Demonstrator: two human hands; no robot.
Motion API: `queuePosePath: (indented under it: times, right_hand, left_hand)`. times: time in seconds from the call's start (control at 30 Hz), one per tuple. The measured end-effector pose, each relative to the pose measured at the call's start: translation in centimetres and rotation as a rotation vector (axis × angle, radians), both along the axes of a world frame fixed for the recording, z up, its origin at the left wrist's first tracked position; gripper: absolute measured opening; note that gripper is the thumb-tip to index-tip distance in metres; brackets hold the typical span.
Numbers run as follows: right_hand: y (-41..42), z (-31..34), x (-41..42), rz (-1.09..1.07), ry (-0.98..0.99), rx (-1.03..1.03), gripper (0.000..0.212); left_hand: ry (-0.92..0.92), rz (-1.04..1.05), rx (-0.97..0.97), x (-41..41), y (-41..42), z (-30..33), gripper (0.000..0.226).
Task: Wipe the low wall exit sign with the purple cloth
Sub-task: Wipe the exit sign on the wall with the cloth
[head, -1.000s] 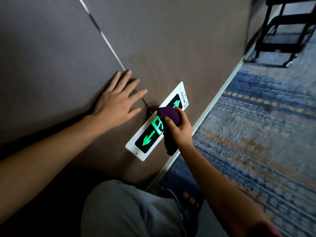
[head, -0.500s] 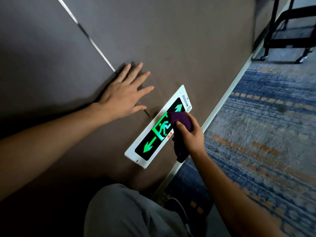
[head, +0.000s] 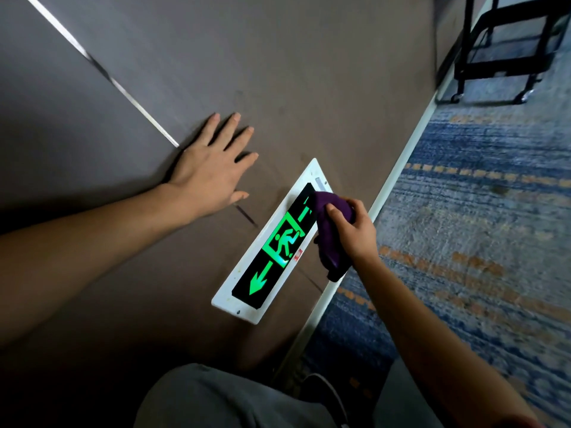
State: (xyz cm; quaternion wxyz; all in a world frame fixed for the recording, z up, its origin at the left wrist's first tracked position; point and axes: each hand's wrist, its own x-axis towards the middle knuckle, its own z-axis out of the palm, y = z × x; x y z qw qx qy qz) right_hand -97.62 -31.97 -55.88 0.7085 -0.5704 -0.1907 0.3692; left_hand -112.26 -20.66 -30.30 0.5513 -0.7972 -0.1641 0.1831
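The purple cloth (head: 330,230), clutched in the right hand (head: 355,233), has slid up the exit sign (head: 272,251); left hand (head: 210,171) splayed empty. Press evenly.

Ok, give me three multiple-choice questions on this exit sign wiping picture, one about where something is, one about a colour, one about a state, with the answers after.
1. Where is the cloth on the exit sign?
A. at the end nearest the trolley
B. at the end with the big arrow
C. off the sign

2. What colour is the running figure?
A. red
B. green
C. white

3. What is the left hand doing?
A. gripping the cloth
B. lying flat on the wall
C. lifting the sign

Answers: 1 A, the right hand presses it over that end, hiding most of the arrow there. 2 B, it glows green. 3 B, fingers spread on the wall.
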Motion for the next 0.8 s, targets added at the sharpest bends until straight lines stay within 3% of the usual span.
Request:
queuePosePath:
  times: [0.2, 0.5, 0.8]
  right_hand:
    - [4.0, 2.7, 5.5, -0.106, -0.16, -0.012, 0.04]
    - [10.2, 2.9, 6.1, -0.022, -0.261, -0.106, 0.061]
    - [11.0, 2.6, 2.6, -0.18, -0.363, -0.168, 0.045]
  left_hand:
    - [0.057, -0.033, 0.023, -0.2, 0.7, 0.3, 0.081]
    - [0.104, -0.088, -0.04, 0.6, 1.7, 0.5, 0.081]
    - [0.14, -0.156, -0.023, 0.2, 2.3, 0.8, 0.078]
